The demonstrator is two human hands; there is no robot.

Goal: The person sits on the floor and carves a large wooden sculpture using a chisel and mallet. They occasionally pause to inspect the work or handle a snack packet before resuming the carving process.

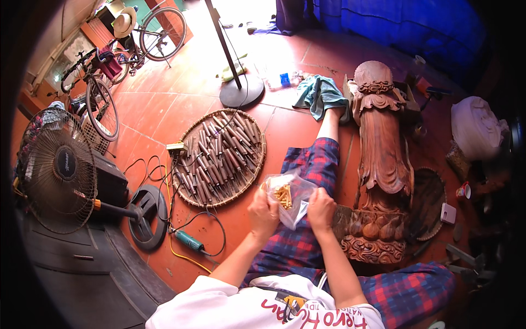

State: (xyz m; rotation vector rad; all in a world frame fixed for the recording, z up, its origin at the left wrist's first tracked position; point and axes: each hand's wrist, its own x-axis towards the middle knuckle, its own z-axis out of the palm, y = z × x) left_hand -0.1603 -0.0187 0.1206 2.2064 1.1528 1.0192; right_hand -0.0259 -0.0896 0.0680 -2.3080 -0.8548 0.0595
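A clear plastic bag (296, 193) hangs stretched between my two hands, above my leg in plaid trousers. Inside its left part lie several small yellowish sticks (283, 196); their exact kind is too small to tell. My left hand (264, 210) is closed on the bag's left edge. On the opposite edge, my right hand (321, 209) grips the plastic with its fingers curled in. To the left, a round woven tray (259, 174) bears many dark wooden-handled tools laid in rows. A carved wooden pillar piece (385, 148) lies to the right of my leg.
A teal power tool (188, 241) with cords rests on the tiled floor. At the left stand a fan (66, 164) and bicycles (101, 107). A round stand base (241, 92) is farther off. A white sack (475, 127) and a dark basket (430, 203) sit at right.
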